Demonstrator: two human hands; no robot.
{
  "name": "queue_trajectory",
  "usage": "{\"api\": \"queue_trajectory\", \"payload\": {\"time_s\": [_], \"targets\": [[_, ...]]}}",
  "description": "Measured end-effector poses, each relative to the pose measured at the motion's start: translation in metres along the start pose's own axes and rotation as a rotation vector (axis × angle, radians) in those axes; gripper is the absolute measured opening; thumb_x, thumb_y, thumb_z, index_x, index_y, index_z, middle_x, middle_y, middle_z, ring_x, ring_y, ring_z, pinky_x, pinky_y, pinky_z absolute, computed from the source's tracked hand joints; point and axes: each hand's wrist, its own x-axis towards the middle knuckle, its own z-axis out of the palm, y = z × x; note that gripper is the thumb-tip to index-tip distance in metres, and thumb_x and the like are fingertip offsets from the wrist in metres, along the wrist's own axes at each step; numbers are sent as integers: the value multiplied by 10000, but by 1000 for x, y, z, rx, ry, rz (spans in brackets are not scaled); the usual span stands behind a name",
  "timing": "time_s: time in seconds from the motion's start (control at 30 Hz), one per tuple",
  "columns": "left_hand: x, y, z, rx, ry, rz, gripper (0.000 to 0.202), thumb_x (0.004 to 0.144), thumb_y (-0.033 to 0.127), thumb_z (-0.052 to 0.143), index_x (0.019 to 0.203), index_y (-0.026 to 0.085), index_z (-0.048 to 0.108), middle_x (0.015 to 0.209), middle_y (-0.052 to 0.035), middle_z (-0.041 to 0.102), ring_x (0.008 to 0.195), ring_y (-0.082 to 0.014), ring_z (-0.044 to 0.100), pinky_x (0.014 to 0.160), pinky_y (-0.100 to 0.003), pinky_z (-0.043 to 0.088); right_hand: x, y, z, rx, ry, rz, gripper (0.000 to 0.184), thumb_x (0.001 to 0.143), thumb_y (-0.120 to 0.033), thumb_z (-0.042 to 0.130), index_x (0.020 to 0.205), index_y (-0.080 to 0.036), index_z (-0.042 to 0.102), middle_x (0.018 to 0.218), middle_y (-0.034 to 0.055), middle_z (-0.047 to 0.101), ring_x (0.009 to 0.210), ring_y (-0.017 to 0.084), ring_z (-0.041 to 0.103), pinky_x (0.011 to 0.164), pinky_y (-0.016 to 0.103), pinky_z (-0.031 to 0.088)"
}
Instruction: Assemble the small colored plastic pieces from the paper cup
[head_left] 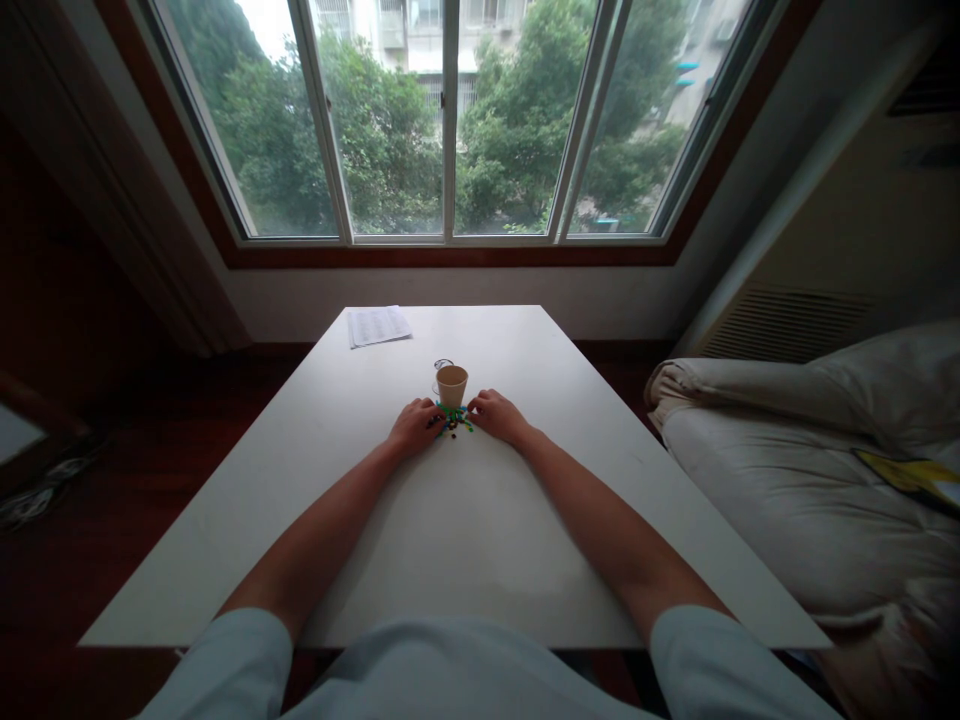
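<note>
The small bright bits (453,421) lie in a pile on the white tabletop (465,540), just on the near side of the brown cup (451,390). The left hand (417,426) is at the pile's left and the right hand (498,414) at its right, so they are apart. I can't tell if they pinch any bits. A bump could tip the cup, which looks light. A fast push might scatter bits.

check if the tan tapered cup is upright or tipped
Upright. The tan tapered cup has its open rim on top, sides narrowing down toward the small multicoloured pieces.
</note>
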Motion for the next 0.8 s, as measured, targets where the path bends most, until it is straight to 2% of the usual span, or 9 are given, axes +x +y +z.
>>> {"api": "queue_trajectory", "payload": {"time_s": [0.2,0.4,0.57,0.8], "targets": [[0,0,0,9,1,5,216,957,328,596,1032,266,789,990,-65,690,951,-218,600,867,-354,487,0,1,1,46,-7,-42,180,925,-337,749,1072,-238,780,987,59,686,982,205,610,875,309,481],[0,0,0,1,-1,-11,214,945,336,611,1041,278,793,982,-62,690,952,-219,601,871,-357,489,4,-6,-5,-6,-81,11,177,937,-205,670,1057,-247,794,1010,53,702,944,185,644,850,276,476],[1,-1,2,8,13,-1,204,957,329,602,1021,278,789,978,-60,686,953,-220,606,870,-352,484,5,-15,-6,-70,-80,69,206,967,-188,613,1044,-244,796,1041,70,704,934,192,660,826,274,478],[0,-1,2,3,11,-10,198,954,339,615,1030,281,788,983,-61,685,961,-225,607,879,-353,484,5,-17,-1,-118,-66,17,228,976,-158,596,1051,-246,794,1049,79,703,1008,213,656,861,293,490]]}}
